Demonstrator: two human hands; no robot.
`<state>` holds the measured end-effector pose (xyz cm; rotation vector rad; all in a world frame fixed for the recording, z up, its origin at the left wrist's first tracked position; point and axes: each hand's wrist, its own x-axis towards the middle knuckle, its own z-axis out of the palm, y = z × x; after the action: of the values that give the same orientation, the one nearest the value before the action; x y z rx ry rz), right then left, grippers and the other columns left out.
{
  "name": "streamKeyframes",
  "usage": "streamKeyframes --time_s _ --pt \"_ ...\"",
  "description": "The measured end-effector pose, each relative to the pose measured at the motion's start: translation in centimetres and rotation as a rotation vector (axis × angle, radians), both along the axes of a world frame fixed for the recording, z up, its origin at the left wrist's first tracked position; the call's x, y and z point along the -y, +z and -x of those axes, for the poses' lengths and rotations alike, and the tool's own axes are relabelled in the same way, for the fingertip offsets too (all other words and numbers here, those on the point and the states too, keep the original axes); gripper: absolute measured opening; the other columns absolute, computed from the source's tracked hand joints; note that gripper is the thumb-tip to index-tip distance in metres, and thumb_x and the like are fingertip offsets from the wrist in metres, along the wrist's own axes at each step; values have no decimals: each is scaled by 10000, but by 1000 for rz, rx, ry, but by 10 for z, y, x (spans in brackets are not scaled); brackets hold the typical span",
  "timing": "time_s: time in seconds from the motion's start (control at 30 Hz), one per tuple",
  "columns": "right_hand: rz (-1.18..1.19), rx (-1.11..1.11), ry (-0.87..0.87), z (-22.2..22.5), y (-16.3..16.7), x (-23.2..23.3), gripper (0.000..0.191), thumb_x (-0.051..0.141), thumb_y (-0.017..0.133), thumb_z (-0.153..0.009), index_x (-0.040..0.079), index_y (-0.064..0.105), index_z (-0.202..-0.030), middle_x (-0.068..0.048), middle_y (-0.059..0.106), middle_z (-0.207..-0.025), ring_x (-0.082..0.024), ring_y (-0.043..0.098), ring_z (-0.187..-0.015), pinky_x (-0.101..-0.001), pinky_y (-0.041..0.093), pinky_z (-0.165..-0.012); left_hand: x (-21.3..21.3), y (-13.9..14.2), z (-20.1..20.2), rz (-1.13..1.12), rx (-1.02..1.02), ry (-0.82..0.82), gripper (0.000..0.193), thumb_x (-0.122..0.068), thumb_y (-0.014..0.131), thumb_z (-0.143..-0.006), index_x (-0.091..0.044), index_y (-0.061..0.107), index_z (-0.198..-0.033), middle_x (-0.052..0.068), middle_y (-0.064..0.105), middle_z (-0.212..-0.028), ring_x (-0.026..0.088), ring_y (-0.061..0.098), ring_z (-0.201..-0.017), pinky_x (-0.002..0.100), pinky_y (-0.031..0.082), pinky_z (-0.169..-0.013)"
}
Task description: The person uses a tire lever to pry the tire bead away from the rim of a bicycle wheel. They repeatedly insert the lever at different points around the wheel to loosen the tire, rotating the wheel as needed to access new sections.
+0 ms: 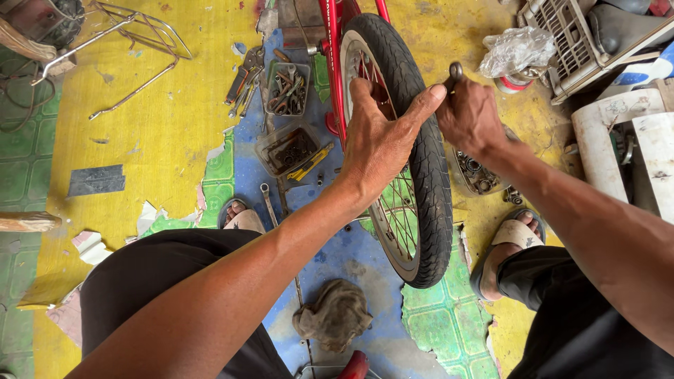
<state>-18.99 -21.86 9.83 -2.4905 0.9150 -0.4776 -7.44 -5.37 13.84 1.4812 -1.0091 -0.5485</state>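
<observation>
A bicycle wheel with a black tyre stands upright between my knees, held in a red frame. My left hand lies over the top of the tyre, thumb stretched across to the right side, fingers down on the spoke side. Just right of the tyre, my right hand is closed around a metal tool whose rounded end sticks up above the fist.
Two clear tubs of tools and bolts and pliers lie on the floor to the left of the wheel. A spanner lies by my left foot, a rag in front. A bowl of bearings sits right.
</observation>
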Motion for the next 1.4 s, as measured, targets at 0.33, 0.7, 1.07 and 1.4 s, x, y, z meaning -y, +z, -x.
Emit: streamKeyframes --time_s 0.33,0.7,1.07,1.4 --pt "86 48 87 25 24 -14 219 87 410 -1100 5 505 -921 -90 527 -584 -225 501 -395 -376 421 -364 5 -10 -1 -75 -157 50 574 -398 798 -972 -91 399 -1249 192 512 -1052 291 635 -902 409 583 -793" --pt "245 -18 328 59 -1 -58 172 137 566 -972 -12 522 -1045 -112 493 -547 -261 541 -422 -379 486 -391 3 -9 -2 22 134 58 452 -309 715 -986 -169 443 -1319 160 514 -1074 239 646 -869 366 595 -749" --pt "206 -382 293 81 -44 -72 584 -18 645 -756 -13 533 -1329 -147 648 -977 -259 656 -552 -352 590 -469 -3 17 4 -32 -204 58 726 -547 753 -809 20 410 -1106 92 578 -880 164 656 -711 334 620 -653" --pt "161 3 505 77 -36 -83 292 96 653 -789 0 598 -1059 -172 635 -890 -341 664 -676 -388 541 -575 -5 24 4 -67 -220 48 698 -548 734 -807 3 420 -1098 84 546 -877 174 645 -709 347 625 -632"
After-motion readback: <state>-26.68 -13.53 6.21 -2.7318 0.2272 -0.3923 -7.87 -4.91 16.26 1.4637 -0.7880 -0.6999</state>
